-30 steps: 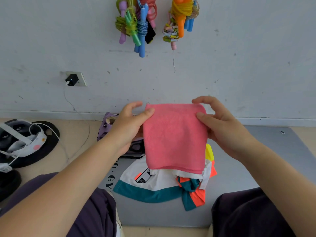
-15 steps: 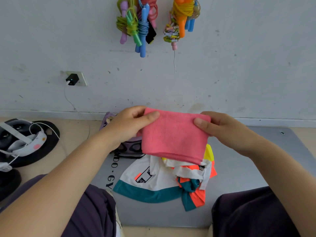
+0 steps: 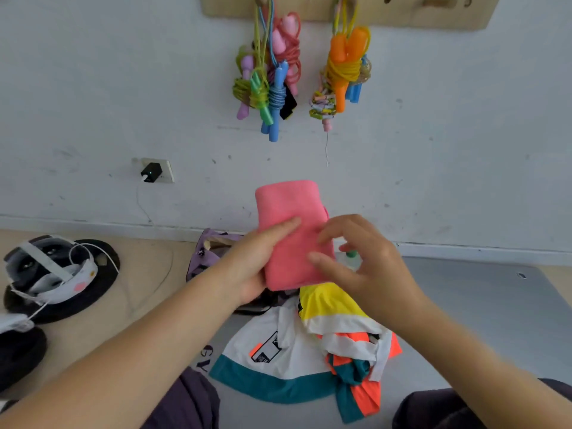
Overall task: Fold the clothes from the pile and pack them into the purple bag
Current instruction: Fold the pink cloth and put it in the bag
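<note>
The purple bag was mostly hidden behind the left hand and the cloth — a soft pink fold, terry-like. The left hand gripped its near end, thumb on top; the right hand hovered beside it, fingers spread (touching or not, unclear). Below the cloth lay the crumpled pile — glossy, colour-blocked.

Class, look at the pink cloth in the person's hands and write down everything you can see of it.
The pink cloth is plain, soft and slightly fuzzy, like a small towel. It is folded into a narrow, thick bundle with a rounded top edge, held upright above the pile of clothes and in front of the purple bag. The left hand holds its lower left side, thumb lying flat across the front. The right hand has its fingers spread at the cloth's right edge; whether they touch it is unclear.
</note>
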`<state>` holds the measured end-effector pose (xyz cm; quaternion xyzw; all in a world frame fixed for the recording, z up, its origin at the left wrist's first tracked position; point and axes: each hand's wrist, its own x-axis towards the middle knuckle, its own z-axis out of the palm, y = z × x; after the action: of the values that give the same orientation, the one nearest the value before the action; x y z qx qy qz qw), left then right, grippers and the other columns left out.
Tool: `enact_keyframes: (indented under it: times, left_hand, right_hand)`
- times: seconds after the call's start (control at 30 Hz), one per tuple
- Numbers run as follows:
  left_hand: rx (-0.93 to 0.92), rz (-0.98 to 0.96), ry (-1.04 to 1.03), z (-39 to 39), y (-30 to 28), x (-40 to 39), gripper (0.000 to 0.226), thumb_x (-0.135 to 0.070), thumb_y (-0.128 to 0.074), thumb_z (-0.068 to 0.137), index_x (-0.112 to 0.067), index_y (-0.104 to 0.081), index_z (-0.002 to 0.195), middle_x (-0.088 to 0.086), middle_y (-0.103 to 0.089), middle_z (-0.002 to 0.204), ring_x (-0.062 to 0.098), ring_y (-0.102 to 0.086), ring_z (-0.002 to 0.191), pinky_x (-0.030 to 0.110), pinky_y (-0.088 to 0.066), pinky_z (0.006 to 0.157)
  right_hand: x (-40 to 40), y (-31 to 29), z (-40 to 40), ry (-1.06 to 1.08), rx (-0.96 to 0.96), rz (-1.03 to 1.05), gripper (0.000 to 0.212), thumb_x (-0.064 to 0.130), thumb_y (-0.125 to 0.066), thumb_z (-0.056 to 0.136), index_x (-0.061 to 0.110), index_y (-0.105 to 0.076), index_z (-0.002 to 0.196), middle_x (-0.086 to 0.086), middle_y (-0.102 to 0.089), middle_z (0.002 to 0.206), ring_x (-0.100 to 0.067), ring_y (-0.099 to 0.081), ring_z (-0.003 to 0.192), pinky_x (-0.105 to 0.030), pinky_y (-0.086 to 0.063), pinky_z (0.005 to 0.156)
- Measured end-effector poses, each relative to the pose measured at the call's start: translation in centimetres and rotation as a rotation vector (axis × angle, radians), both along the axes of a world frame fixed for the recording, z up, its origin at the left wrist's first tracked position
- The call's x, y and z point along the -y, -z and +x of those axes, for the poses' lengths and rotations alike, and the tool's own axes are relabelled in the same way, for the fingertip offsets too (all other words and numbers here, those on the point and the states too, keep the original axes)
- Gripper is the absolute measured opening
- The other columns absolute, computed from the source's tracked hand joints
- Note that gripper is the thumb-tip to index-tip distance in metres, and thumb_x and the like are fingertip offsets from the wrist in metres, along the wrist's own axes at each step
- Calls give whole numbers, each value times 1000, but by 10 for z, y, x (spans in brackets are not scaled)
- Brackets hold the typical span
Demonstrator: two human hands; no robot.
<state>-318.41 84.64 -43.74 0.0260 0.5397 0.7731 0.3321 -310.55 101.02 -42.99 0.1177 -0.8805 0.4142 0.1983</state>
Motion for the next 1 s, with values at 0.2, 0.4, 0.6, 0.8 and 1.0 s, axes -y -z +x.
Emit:
enact_keyframes:
  times: [0.2,0.4,0.6,0.8,1.0]
  left_hand:
    - [-252,-57,74,-60,12,32,51,-17,-77,79,-10,-60,126,13,-71,117,28,-69,108,38,-58,85]
    - [-528,-594,58,-138,106,63,42,-41,-83,74,-38,-59,109,-9,-71,103,7,-70,94,29,-58,83]
    - [-888,-1183,429,-208,243,99,67,-67,-61,81,-22,-54,131,-7,-54,134,12,-52,122,31,-44,100]
    - [-874,-1281,587,-217,332,90,86,-85,-42,76,-32,-35,144,-10,-45,142,16,-42,130,38,-46,96]
    - [-892,-1206,467,-204,367,80,92,-87,-32,74,-31,-34,147,-7,-49,140,13,-36,131,31,-40,95]
  right_hand:
    - [21,7,-78,0,596,-633,70,63,-69,66,17,-58,117,-5,-70,113,-9,-70,94,-30,-58,78]
    - [20,115,-148,72,669,-911,33,23,-69,88,9,-65,117,-7,-73,110,-22,-69,102,-34,-57,85]
    - [-9,219,-216,515,486,-380,19,32,-72,85,21,-61,96,10,-67,84,1,-61,71,-16,-45,58]
    - [27,291,-296,79,379,123,31,34,-72,77,19,-61,102,13,-56,75,-11,-56,70,-26,-35,59]
    - [8,351,-339,339,723,705,28,15,-51,95,8,-54,122,-16,-63,116,-37,-62,105,-36,-46,76]
